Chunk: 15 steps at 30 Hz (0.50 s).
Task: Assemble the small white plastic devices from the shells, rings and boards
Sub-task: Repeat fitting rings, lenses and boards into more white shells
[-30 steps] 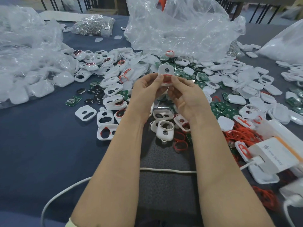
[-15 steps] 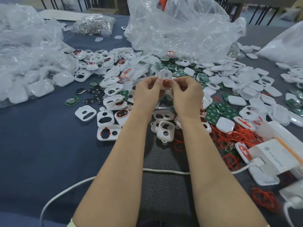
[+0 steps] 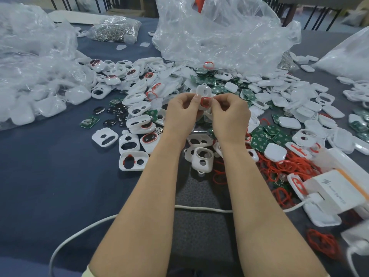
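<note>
— Starting far left: what's on the counter?
— Crumpled clear bags with white parts inside, and a smaller bag of metal bits behind them. Nearer, a lone green board with dark round discs just beside it. Then loose open shells lying flat. A ringed shell among them has a red band round its bigger hole.
— Left hand?
— Left hand is up above the pile, thumb and fingertips pinching the white shell by its left edge. It stands roughly upright, loop end up, with the small hole near the top.
— Where's the ring?
— Red ring is at the white shell's lower opening, right between the two thumbs. Can't tell if it's fully seated.
— Right hand?
— Right hand has its fingers curled, thumb and forefinger pinching the red ring against the white shell's right side. Both hands meet at the part, which is held in the air, clear of the counter.
— Behind and to the right?
— Big clear bag is behind the hands, more shells spilling from under it. Right of the wrist are stacked green boards and a closed white case touching them. A tangle of loose red rings is just past that. A white charger block is at the right edge, and its white cable runs across under both forearms. Another white bag is far right.
</note>
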### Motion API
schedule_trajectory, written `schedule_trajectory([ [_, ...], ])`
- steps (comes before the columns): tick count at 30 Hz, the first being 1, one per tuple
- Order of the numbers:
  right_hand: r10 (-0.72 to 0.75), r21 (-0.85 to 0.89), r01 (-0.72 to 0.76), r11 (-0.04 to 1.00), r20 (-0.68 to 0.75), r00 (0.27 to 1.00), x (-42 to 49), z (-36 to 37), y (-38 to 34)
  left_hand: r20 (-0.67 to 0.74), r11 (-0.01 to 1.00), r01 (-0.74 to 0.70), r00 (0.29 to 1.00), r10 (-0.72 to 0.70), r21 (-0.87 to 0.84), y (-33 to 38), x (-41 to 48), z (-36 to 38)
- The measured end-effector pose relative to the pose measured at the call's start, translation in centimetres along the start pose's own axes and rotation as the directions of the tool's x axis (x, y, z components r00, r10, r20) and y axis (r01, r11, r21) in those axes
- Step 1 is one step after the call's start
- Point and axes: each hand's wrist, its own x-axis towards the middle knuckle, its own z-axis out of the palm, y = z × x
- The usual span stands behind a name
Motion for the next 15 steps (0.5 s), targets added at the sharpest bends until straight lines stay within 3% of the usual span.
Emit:
schedule_trajectory([
  [15, 0.039, 0.0, -0.039, 0.999, 0.054, 0.998, 0.22, -0.12, 0.24, -0.012, 0.995, -0.027, 1.0, 0.029, 0.1, 0.0, 0.03, -0.16],
])
